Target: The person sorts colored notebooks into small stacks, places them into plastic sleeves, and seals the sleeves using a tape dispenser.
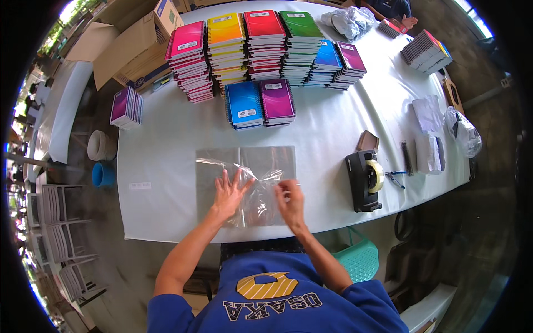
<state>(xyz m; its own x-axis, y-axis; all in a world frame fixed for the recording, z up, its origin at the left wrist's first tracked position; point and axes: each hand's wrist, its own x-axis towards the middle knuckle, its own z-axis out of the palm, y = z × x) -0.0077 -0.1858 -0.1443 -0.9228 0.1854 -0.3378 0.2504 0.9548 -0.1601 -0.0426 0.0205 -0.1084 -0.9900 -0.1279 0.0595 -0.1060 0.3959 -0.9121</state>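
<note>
A clear plastic sheet (261,194), wrinkled and shiny, lies on the white-covered table (161,205) in front of me. My left hand (229,195) rests flat on its middle with the fingers spread. Over the sheet's right side, my right hand (291,204) has its fingers curled in a pinch at the plastic, where creases run toward the fingertips. Just beyond the sheet stand two short stacks of spiral notebooks, one with a blue notebook (244,104) on top, the other with a purple notebook (277,99).
Tall notebook stacks (265,47) line the back. A black tape dispenser (361,180), blue-handled pliers (395,178) and a black spiral coil (408,157) lie to the right. An open cardboard box (133,53) stands back left. A person's hand (409,22) shows at the far right.
</note>
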